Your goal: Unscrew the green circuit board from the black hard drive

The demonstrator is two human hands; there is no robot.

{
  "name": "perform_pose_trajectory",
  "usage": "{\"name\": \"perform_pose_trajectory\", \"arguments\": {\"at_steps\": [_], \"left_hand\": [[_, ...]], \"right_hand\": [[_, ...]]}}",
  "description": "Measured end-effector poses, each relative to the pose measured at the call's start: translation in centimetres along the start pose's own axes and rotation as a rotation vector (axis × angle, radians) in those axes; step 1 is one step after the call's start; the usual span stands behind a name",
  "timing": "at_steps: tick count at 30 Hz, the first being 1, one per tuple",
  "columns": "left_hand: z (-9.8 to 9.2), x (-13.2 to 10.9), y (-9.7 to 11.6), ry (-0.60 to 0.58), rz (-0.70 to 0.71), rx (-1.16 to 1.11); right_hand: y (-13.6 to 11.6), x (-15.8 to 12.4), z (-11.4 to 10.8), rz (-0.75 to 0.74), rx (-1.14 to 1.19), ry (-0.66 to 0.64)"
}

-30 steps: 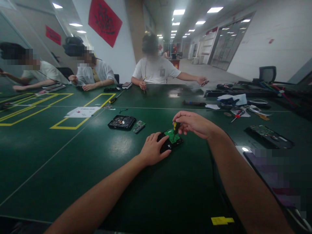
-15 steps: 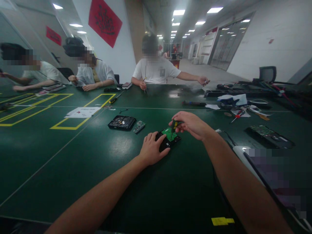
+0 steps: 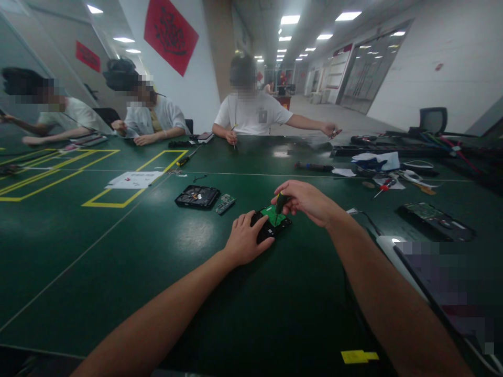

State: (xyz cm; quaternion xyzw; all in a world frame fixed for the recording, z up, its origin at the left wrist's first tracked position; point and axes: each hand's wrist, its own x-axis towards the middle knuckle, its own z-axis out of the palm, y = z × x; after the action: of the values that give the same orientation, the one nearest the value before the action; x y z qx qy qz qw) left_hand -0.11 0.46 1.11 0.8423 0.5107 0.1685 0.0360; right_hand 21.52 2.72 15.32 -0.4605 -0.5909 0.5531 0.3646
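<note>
A black hard drive [image 3: 281, 226] with a green circuit board [image 3: 271, 214] on top lies on the table in front of me. My left hand [image 3: 247, 238] grips its left side, thumb along the near edge and fingers over the top. In my right hand [image 3: 304, 201] is a screwdriver [image 3: 280, 203] with a black and yellow handle, held upright between the fingers. Its shaft points down onto the green board; the tip is too small to make out. Left of the drive lie a small loose circuit board [image 3: 225, 204] and an opened black drive casing [image 3: 197, 197].
The green table [image 3: 118, 277] bears a white sheet [image 3: 134, 180], a red-handled screwdriver [image 3: 384, 188] among scraps, and another drive [image 3: 436, 221] at right. A device with a blurred screen [image 3: 408, 267] and cable lies by my right forearm. Several people sit across the table.
The screwdriver's handle has turned slightly in my right hand, its yellow marking facing another way. My left hand stays on the hard drive. The whole view has shifted a little.
</note>
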Motion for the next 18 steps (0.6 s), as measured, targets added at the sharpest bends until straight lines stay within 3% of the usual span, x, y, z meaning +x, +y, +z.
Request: {"name": "perform_pose_trajectory", "arguments": {"at_steps": [12,18], "left_hand": [[-0.11,0.01,0.1,0.005,0.008,-0.009],[-0.02,0.0,0.02,0.015,0.009,-0.002]], "right_hand": [[-0.03,-0.25,0.29,0.042,0.141,-0.054],[-0.29,-0.29,0.28,0.034,0.093,-0.074]]}}
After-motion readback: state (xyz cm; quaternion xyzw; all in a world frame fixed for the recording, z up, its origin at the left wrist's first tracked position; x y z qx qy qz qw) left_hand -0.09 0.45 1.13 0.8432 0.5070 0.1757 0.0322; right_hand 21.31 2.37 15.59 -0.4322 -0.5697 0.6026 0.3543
